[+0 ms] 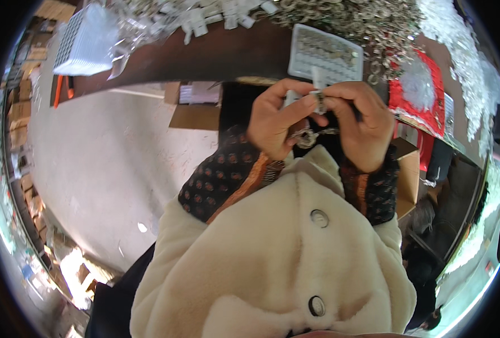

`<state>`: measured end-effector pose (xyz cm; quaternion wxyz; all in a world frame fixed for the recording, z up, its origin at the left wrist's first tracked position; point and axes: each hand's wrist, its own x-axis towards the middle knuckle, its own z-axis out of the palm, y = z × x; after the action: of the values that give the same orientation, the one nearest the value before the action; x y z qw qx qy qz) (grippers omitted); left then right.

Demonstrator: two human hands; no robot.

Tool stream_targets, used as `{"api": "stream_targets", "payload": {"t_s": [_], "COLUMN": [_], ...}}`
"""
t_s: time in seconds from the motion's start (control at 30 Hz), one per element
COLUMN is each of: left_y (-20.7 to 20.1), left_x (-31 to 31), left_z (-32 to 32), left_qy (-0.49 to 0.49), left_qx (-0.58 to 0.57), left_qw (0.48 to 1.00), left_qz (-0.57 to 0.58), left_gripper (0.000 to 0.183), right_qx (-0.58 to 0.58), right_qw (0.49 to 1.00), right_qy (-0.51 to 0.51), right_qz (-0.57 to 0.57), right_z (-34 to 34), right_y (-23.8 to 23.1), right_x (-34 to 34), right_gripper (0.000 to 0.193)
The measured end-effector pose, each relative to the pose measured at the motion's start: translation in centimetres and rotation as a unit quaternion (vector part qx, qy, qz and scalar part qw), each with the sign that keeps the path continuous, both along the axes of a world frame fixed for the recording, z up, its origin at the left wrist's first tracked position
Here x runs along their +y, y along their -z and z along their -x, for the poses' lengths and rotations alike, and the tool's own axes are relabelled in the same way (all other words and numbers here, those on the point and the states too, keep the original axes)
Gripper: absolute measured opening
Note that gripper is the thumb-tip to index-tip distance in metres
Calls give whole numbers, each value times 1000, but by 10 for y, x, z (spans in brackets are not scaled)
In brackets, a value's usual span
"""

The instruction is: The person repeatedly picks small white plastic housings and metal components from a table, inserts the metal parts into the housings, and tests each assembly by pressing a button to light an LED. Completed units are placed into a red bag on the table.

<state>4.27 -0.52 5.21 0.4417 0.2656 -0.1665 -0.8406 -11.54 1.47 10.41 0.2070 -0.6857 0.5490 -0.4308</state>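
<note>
Pinching a small metal clip (318,99) between the fingertips of both hands, the person holds it just below the white tray (326,56) of sorted metal parts. The left hand (278,121) closes on the clip's left side; the right hand (363,127) closes on its right. A metal ring (307,138) hangs under the clip, between the palms. The clip looks light, stiff and smooth, probably slippery, so a fingertip grip on its flat sides suits it best.
</note>
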Motion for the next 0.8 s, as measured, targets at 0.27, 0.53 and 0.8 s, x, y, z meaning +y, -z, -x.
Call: {"api": "stream_targets", "payload": {"t_s": [0.27,0.53,0.8], "left_y": [1,7,9], "left_x": [-4,-2,1], "left_z": [-6,-6,-7], "left_qy": [-17,72,69], "left_qx": [-35,30,124], "left_qw": [998,996,990], "left_qz": [59,30,2], "left_gripper": [21,19,27], "right_qx": [67,-508,-244], "right_qw": [993,818,957], "right_qy": [-51,-69,-144], "right_qz": [83,-261,62], "right_z": [-10,1,2], "right_y": [3,9,12], "right_x": [8,-8,-3], "right_gripper": [22,18,24]}}
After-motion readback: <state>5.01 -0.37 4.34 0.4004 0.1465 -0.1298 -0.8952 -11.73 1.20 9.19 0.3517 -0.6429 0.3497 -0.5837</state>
